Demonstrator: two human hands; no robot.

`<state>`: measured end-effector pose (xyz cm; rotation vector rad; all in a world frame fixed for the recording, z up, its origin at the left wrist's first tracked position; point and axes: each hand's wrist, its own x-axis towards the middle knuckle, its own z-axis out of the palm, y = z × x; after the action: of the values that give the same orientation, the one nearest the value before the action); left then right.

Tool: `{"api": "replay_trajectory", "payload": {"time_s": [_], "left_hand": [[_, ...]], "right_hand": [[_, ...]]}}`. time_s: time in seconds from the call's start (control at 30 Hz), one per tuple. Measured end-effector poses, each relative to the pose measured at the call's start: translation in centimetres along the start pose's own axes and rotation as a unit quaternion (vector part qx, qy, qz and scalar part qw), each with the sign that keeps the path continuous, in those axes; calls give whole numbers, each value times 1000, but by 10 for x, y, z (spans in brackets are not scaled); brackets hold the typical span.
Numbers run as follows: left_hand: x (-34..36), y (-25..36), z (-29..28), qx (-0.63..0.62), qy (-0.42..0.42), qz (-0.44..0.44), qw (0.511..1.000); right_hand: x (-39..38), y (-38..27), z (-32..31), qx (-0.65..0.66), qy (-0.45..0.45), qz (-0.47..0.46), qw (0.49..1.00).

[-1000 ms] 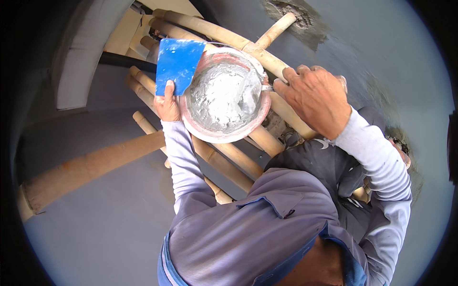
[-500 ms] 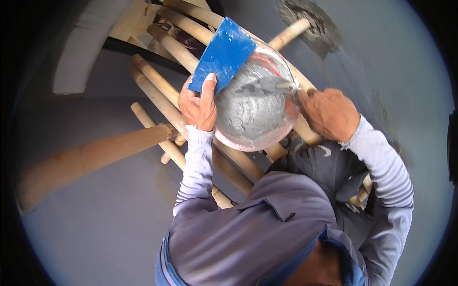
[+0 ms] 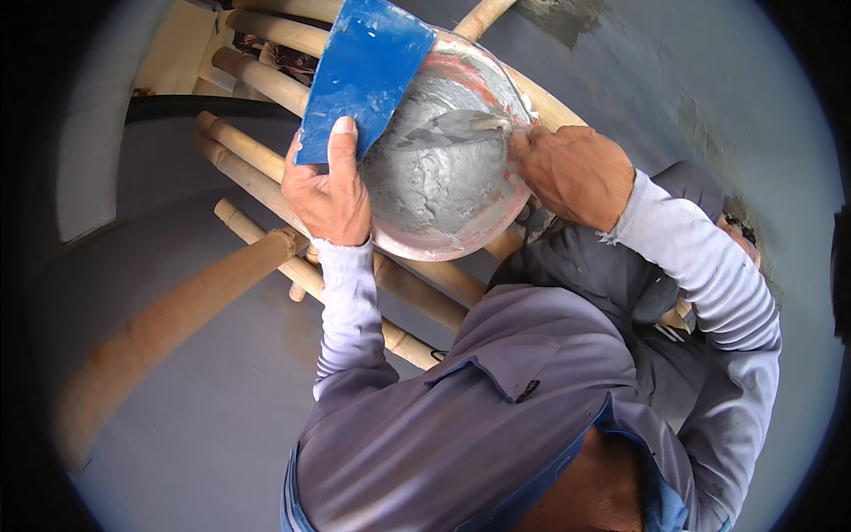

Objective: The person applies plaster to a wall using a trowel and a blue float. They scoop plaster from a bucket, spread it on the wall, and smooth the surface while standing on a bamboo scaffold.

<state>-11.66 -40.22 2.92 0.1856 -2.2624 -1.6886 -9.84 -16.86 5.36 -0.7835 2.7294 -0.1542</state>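
Fabric of a grey work shirt (image 3: pixel 479 399) with blue edging was seen nearest, with dark trousers (image 3: pixel 576 266) beyond it. Pale sleeves (image 3: pixel 346 293) were worn down to both wrists. By the left hand (image 3: pixel 328 191), a flat blue plate (image 3: pixel 363 75) was gripped near its lower edge, the thumb laid along its face and the other fingers mostly hidden. By the closed right hand (image 3: pixel 572 177), a trowel (image 3: pixel 465 127) was held, its handle covered and its blade pointed leftward over grey paste (image 3: pixel 443 186). This paste was contained in a round bucket (image 3: pixel 448 251), placed between the hands, its left side partly overlapped by the blue plate. Whether the bucket was also supported by hidden fingers of the left hand could not be told. Beneath and behind, bamboo poles (image 3: pixel 270 80) were laid roughly side by side. Farther off, a grey wall (image 3: pixel 753 151) was marked by a rough patch (image 3: pixel 563 16) near the top.
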Motion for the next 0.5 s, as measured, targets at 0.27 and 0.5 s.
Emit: {"api": "replay_trajectory", "payload": {"time_s": [0.27, 0.5], "left_hand": [[2, -11, 2, -8, 7, 24, 1000], [0, -6, 2, -31, 10, 25, 999]], "right_hand": [[21, 15, 7, 109, -167, 20, 980], [32, 32, 26, 233, -202, -5, 951]]}}
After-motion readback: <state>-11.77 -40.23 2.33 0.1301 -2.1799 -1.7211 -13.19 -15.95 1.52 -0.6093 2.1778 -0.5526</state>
